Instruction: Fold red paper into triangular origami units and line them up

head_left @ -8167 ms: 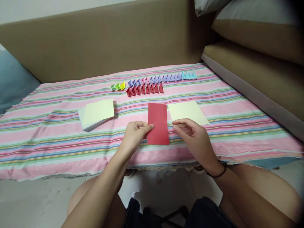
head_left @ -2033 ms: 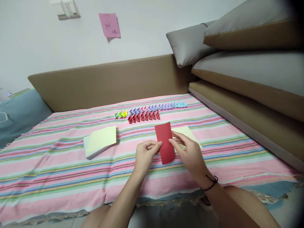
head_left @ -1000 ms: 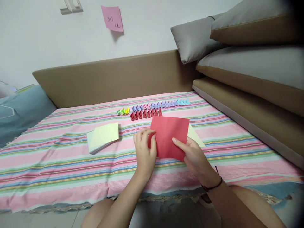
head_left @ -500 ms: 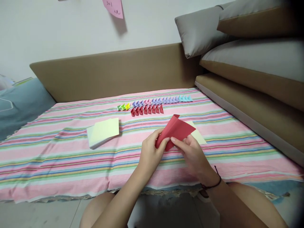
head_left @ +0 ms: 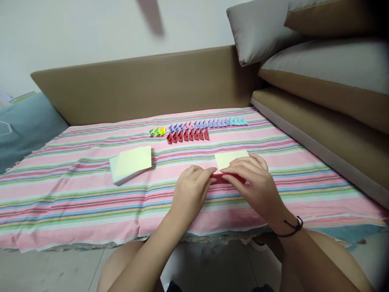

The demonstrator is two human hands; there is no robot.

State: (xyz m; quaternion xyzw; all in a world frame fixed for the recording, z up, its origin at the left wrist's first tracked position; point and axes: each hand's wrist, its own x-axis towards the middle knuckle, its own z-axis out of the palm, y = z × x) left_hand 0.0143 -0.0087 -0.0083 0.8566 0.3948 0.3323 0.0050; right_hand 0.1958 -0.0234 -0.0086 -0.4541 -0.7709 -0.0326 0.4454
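Note:
A folded red paper (head_left: 228, 178) lies on the striped cloth (head_left: 75, 194), mostly covered by my hands. My left hand (head_left: 192, 190) presses its left end with curled fingers. My right hand (head_left: 253, 184) lies flat over its right part, fingers pressed together on the paper. Just behind them lies a pale yellow sheet (head_left: 230, 158). Farther back stand two rows of small folded paper pieces: a red row (head_left: 187, 136) and a longer row of green, yellow, purple, pink and blue ones (head_left: 200, 125).
A stack of pale yellow paper (head_left: 131, 164) sits to the left on the cloth. A brown sofa back (head_left: 136, 85) runs behind, with brown and grey cushions (head_left: 322, 81) at the right and a blue cushion (head_left: 24, 125) at the left.
The red paper was a narrow strip, was opened out wide, then folded over in the air. Both hands have now brought it down and press it flat on the cloth.

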